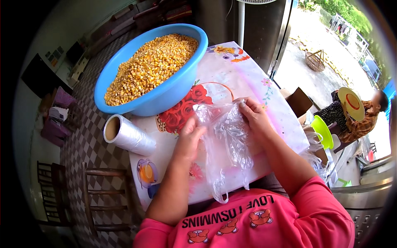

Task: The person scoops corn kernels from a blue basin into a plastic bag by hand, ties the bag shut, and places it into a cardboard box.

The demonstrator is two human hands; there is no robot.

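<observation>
A clear plastic bag (229, 136) hangs between my two hands over the near part of the table. Its left upper edge is pinched in my left hand (189, 138), its right upper edge in my right hand (256, 116). The handle loops dangle down toward my shirt. Beyond my hands, a large blue plastic basin (173, 96) stands on the table, heaped with dried yellow corn kernels (155, 66). A roll of clear plastic bags (135, 139) lies left of my left hand, its cardboard core facing the left.
The table (217, 69) has a flowered cover. A wooden chair (105, 192) stands at its left. At the right are cardboard boxes (299, 102), plastic bags and a lime-green plastic vessel (322, 131). Outside the doorway sits a person (358, 124) with a straw hat; a wicker basket (315, 61) stands farther off.
</observation>
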